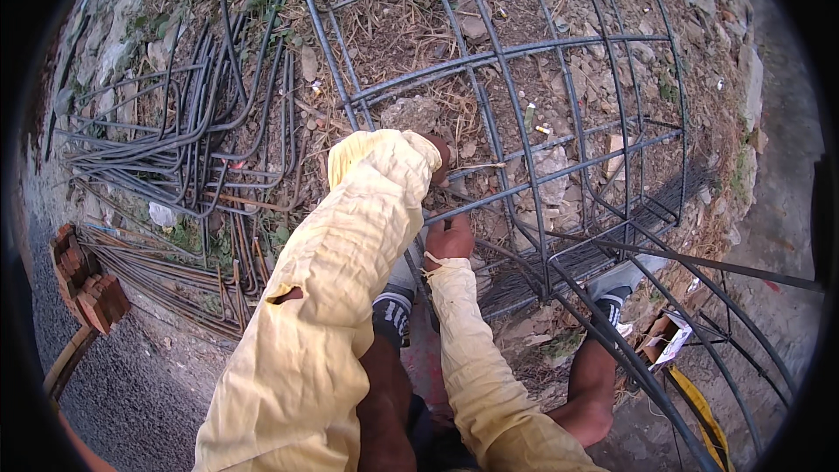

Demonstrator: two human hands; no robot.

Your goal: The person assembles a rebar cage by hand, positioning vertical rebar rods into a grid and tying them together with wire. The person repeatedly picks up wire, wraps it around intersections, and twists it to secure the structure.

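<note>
A cage of dark steel rebar, with long bars crossed by bent stirrups, lies before me over rubble. My left hand is bent down at its near left side, its fingers curled and largely hidden by the yellow sleeve. Beside those fingers a thin light-brown rod reaches to a cage bar; whether the hand holds it is unclear. Closer to me, my right hand is closed at a cage bar, fingertips against the steel. Any wire between the fingers is too small to make out.
Bent rebar pieces lie heaped at the left, with straighter rods below them. Red bricks are stacked at the far left. Dark thin rods lie under the cage. Long bars extend toward the lower right, near a torn carton.
</note>
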